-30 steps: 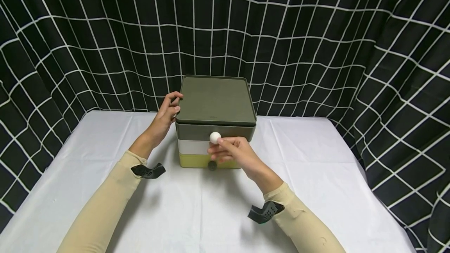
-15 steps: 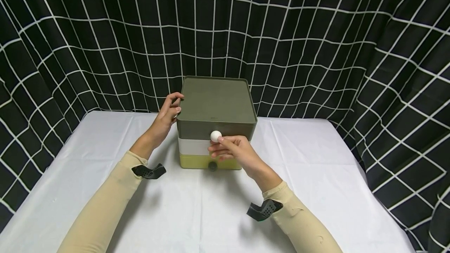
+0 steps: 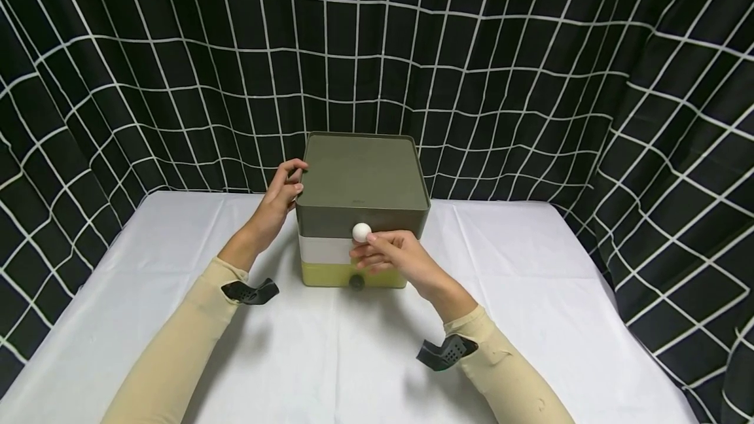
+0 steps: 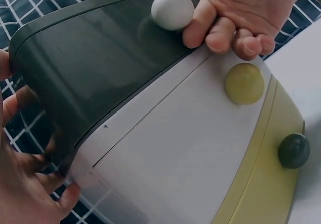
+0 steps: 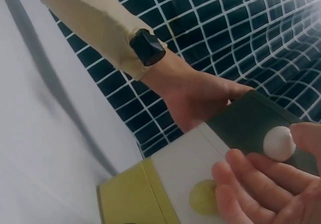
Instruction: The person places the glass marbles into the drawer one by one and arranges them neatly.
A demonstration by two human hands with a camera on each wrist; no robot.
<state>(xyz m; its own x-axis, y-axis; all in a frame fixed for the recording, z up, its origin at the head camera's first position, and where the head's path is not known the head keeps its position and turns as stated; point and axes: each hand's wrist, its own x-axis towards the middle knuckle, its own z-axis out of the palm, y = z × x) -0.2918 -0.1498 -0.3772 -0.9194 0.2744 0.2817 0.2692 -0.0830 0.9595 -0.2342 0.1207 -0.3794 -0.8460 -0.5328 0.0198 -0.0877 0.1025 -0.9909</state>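
Observation:
A small three-drawer box stands on the white table. Its top drawer (image 3: 330,221) is dark green with a round white knob (image 3: 362,233). The middle drawer (image 4: 175,138) is white with a yellow knob (image 4: 244,84), and the bottom drawer (image 3: 324,275) is yellow with a dark green knob (image 4: 294,150). My right hand (image 3: 400,257) pinches the white knob between thumb and forefinger, its other fingers loosely bent below. Against the box's left side rests my left hand (image 3: 273,205), fingers spread, fingertips at the upper edge. All drawer fronts look flush.
The flat dark green top (image 3: 365,169) of the box has a low raised rim. White cloth (image 3: 294,358) covers the table. A black curtain with a white grid (image 3: 365,38) hangs behind and at both sides, near the table's back edge.
A dark gap under the front edge of the top has disappeared as the top drawer slid fully in. Both hands have kept their places on the box and knob.

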